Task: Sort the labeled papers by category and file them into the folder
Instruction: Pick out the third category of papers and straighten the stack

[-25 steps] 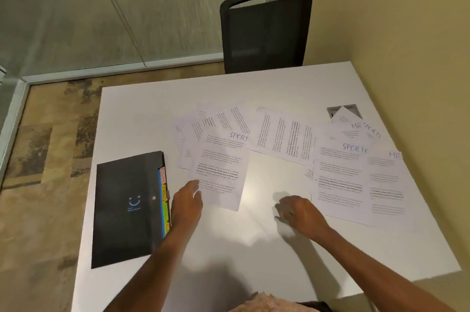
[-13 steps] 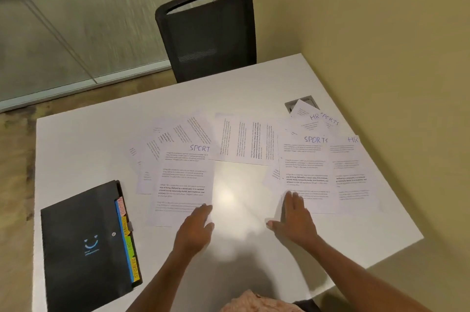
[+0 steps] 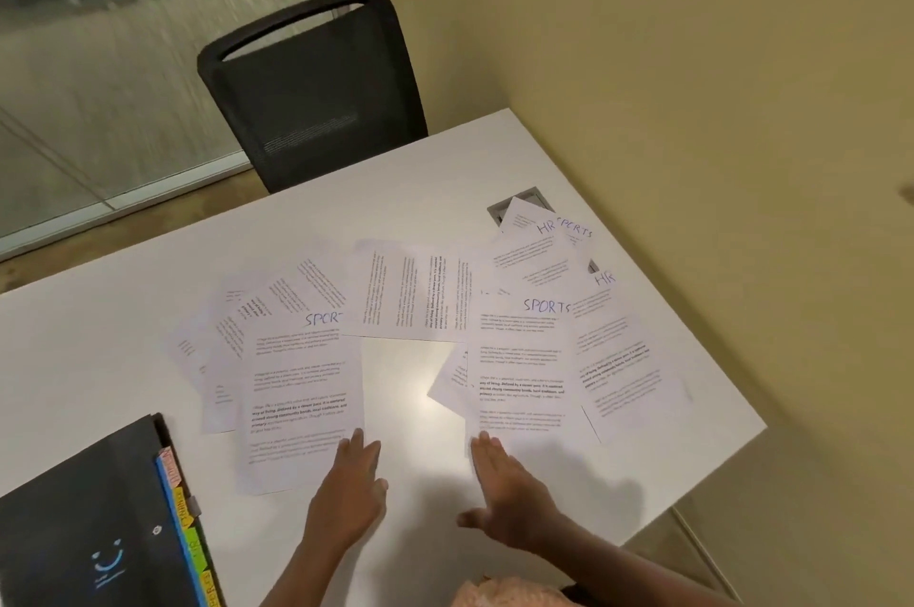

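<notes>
Head view: both hands flat, fingers spread, holding nothing — left hand [image 3: 348, 495] touching a SPORTS sheet [image 3: 301, 401] right of the black folder [image 3: 94, 522], right hand [image 3: 509, 497] farther right on another SPORTS sheet [image 3: 519, 369].

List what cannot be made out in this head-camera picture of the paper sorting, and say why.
- Printed text on the papers: too small and blurred.
- Left sheets: labels not visible.
- Folder: cut off by the frame's bottom edge.
- Folder tabs: lettering too small.
- Table hatch: mostly covered by papers.
</notes>
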A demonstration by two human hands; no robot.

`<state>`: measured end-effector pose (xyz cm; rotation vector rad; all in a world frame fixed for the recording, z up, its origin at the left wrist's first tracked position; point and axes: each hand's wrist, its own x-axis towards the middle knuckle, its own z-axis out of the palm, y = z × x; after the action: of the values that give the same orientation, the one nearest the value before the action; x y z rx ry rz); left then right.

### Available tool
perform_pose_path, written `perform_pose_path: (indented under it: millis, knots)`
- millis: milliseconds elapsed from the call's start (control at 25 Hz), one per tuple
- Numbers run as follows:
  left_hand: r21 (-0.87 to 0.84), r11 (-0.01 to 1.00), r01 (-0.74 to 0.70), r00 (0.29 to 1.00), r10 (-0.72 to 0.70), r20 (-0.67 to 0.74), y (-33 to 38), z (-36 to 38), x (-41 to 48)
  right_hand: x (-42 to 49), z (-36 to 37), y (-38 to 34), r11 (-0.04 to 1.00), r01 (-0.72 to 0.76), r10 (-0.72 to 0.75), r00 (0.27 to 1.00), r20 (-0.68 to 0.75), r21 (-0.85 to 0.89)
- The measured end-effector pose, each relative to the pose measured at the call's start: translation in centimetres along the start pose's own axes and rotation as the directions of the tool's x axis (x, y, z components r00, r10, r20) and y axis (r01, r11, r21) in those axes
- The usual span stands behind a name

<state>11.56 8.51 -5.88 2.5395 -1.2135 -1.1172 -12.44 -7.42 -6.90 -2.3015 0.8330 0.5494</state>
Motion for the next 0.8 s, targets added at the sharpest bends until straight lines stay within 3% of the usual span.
perform_pose_path:
  millis: [80,160,280,440,560,680,800]
  knots:
    - [0.058,0.998,-0.035,0.999,0.035,0.000,0.5,0.6,0.2,0.0,-1.3,0.5,0.986,-0.009,0.007,1.000,0.012,0.165]
    - [0.095,0.994,-0.059,0.998,0.058,0.010,1.3,1.2,0.4,0.1,-3.0,2.2,0.967,-0.019,0.069,0.980,-0.188,0.254]
    - [0.109,0.990,-0.092,0.995,0.088,0.042,2.6,1.6,0.4,0.6,-5.8,7.9,0.930,-0.187,0.310,0.859,-0.407,0.315]
    - [0.093,0.990,-0.105,0.990,0.095,0.105,3.8,1.5,0.5,0.5,-10.3,16.6,0.719,-0.536,0.687,0.643,-0.338,0.442]
    - [0.124,0.986,-0.111,0.979,0.088,0.183,4.2,1.4,1.2,-0.2,-12.0,20.7,0.561,-0.623,0.819,0.515,-0.254,0.545]
    - [0.196,0.974,-0.114,0.974,0.071,0.214,4.4,1.1,2.2,0.0,-13.1,22.0,0.467,-0.680,0.876,0.441,-0.193,0.565]
    - [0.232,0.966,-0.110,0.968,0.051,0.246,4.9,0.7,2.4,0.4,-13.7,22.1,0.471,-0.683,0.878,0.422,-0.225,0.558]
